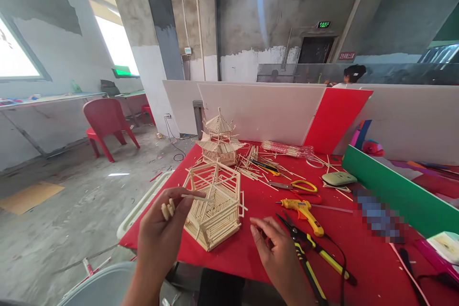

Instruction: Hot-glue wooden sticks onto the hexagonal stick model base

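Observation:
My left hand (163, 222) is closed on wooden sticks: one thin stick (195, 198) is pinched between thumb and forefinger, and the ends of several short ones poke out from the curled fingers. Just beyond it stands a hexagonal frame of wooden sticks (219, 229), its floor laid in rings and rails around the sides. My right hand (274, 244) hovers over the red cloth with bent fingers apart and nothing visible in it. Beside that hand lie pruning shears (304, 253) with black and yellow handles and a yellow glue gun (303, 213).
A stick pagoda (219, 141) stands behind the frame, near loose sticks (251, 165) and a bagged bundle (285, 148). Scissors (296, 185) lie at mid-table. A green panel (398, 196) edges the right side. A bucket (107, 287) stands below left. Another person (353, 75) is behind the partition.

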The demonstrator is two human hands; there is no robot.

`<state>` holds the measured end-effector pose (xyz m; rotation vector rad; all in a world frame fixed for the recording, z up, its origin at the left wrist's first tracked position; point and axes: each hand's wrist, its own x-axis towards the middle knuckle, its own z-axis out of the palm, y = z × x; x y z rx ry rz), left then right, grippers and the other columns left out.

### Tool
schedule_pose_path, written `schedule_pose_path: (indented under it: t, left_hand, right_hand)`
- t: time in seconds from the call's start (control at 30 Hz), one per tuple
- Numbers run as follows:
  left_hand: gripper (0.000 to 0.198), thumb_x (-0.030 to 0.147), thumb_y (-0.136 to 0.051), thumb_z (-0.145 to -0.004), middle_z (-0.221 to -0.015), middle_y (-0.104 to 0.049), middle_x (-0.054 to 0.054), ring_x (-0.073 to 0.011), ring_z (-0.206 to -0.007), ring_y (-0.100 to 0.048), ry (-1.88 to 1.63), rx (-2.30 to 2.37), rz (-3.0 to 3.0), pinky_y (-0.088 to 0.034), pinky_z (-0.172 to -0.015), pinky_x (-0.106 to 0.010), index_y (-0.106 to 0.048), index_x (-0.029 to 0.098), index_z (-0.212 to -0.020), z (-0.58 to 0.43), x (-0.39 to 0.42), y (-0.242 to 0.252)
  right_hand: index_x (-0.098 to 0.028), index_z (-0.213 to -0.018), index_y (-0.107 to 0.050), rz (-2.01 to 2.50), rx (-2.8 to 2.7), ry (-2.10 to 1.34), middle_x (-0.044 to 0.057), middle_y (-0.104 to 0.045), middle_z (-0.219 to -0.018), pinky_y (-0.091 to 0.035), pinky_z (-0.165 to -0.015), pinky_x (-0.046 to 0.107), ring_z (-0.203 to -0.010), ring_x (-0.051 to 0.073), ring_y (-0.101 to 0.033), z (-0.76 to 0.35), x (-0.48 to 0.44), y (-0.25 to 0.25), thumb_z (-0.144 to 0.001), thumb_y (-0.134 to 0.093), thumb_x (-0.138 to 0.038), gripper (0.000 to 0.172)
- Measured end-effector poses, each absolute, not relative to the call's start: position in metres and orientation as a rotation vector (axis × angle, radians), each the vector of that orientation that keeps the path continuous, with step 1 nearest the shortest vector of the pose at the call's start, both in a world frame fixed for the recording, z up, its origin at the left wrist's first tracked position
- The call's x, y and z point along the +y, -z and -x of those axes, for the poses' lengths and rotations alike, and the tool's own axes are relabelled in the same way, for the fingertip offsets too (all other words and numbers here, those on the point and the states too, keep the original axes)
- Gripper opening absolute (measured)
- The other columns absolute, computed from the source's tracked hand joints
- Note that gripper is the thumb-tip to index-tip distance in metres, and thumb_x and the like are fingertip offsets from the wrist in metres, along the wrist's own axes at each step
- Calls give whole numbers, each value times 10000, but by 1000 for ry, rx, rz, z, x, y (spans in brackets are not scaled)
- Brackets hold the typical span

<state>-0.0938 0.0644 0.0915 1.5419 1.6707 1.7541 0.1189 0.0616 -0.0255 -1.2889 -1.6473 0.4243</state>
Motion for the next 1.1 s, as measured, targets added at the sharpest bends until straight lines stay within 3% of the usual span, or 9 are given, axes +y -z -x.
schedule_pose_path:
  t: [0.17,0.33,0.47,0.67,0.77,0.83,1.0,1.1]
  left_hand:
    - [196,399,-704,-778,-478,-443,49,-148,-550,-511,-1668,1583,-1418,-352,-478,-234,-702,205,-807,95,60,-103]
    - [260,409,-782,-695,-606,-577,18,-104,-500,-418,-1713,1560,-1265,-285,-446,-238,-698,179,-781,95,66,-101]
    - [266,387,-802,-675,-596,-549,36,-79,-480,-359,-1758,1473,-1151,-290,-449,-228,-700,167,-786,96,75,-97]
    - [241,374,-811,-697,-596,-534,26,-88,-532,-405,-1673,1364,-1228,-342,-496,-221,-707,162,-748,90,56,-97]
    - [250,380,-788,-734,-622,-563,-12,-112,-574,-460,-1531,1285,-1296,-343,-489,-223,-701,147,-702,80,39,-93]
    - [256,375,-773,-753,-633,-577,-28,-124,-593,-485,-1453,1216,-1291,-365,-507,-228,-692,143,-682,73,31,-90]
    - [250,365,-782,-756,-624,-570,-26,-126,-608,-493,-1418,1101,-1204,-392,-544,-230,-691,142,-691,65,29,-84]
    - [290,410,-804,-732,-551,-479,17,-83,-527,-414,-1474,1044,-1065,-345,-483,-197,-703,138,-728,60,29,-79]
  right_hand:
    - [-233,-1056,-725,1286,-1633,-404,64,-703,-950,-533,-757,239,-869,166,-682,-127,55,15,-965,-502,-374,279]
    - [-229,-1035,-731,1278,-1618,-403,70,-705,-936,-538,-724,245,-838,172,-684,-132,51,16,-965,-500,-379,284]
    - [-237,-1022,-737,1281,-1609,-426,65,-704,-931,-538,-715,239,-825,169,-684,-131,50,14,-955,-520,-374,266]
    - [-248,-1018,-732,1108,-1525,-503,39,-699,-845,-530,-599,206,-734,145,-672,-118,39,-11,-914,-603,-337,188]
    - [-280,-1167,-687,935,-1530,-543,29,-722,-891,-536,-567,202,-722,138,-673,-102,30,-27,-865,-683,-307,304]
    - [-290,-1184,-682,884,-1535,-543,31,-740,-928,-549,-583,210,-755,147,-690,-90,27,-36,-850,-705,-297,335]
    - [-285,-1023,-740,888,-1535,-492,14,-740,-840,-553,-661,237,-739,144,-688,-75,29,-52,-896,-643,-250,164]
    - [-285,-1009,-745,897,-1516,-533,12,-720,-822,-537,-667,240,-745,144,-668,-72,28,-53,-895,-639,-264,157]
